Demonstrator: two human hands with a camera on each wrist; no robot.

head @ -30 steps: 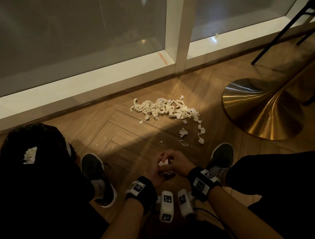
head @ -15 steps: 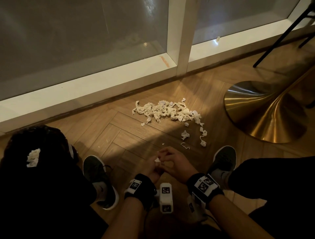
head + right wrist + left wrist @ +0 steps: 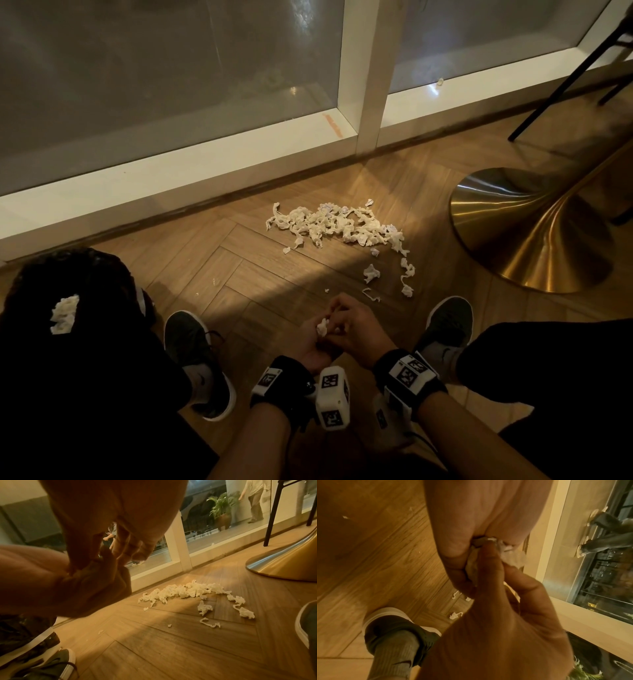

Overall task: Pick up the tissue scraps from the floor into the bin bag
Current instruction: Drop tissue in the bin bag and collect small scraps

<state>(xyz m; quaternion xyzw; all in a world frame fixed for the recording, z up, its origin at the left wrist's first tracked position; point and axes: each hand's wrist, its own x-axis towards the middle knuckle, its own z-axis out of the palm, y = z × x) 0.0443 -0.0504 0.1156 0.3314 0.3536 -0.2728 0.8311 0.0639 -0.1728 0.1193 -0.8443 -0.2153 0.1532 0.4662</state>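
Between my feet, both hands meet low over the floor. My left hand point(image 3: 310, 342) point(image 3: 503, 563) pinches a small white tissue scrap point(image 3: 322, 327) point(image 3: 513, 557) between thumb and fingers. Fingers of my right hand point(image 3: 356, 329) point(image 3: 462, 545) curl onto the same scrap from the other side. In the right wrist view the two hands point(image 3: 102, 561) hide the scrap. A pile of tissue scraps point(image 3: 332, 224) point(image 3: 185, 592) lies ahead near the window sill, with loose scraps point(image 3: 371, 273) point(image 3: 204, 607) trailing toward me. The black bin bag point(image 3: 78, 274) stands at my left, holding tissue point(image 3: 63, 313).
A gold table base point(image 3: 527, 233) stands at the right, close to the pile. Black chair legs point(image 3: 565, 72) slope behind it. A white window sill point(image 3: 171, 181) runs along the far edge of the wood floor. My shoes point(image 3: 198, 356) point(image 3: 445, 329) flank the hands.
Both hands have stayed together at the same spot, working the scrap between their fingers. The pile and the bag have not moved.
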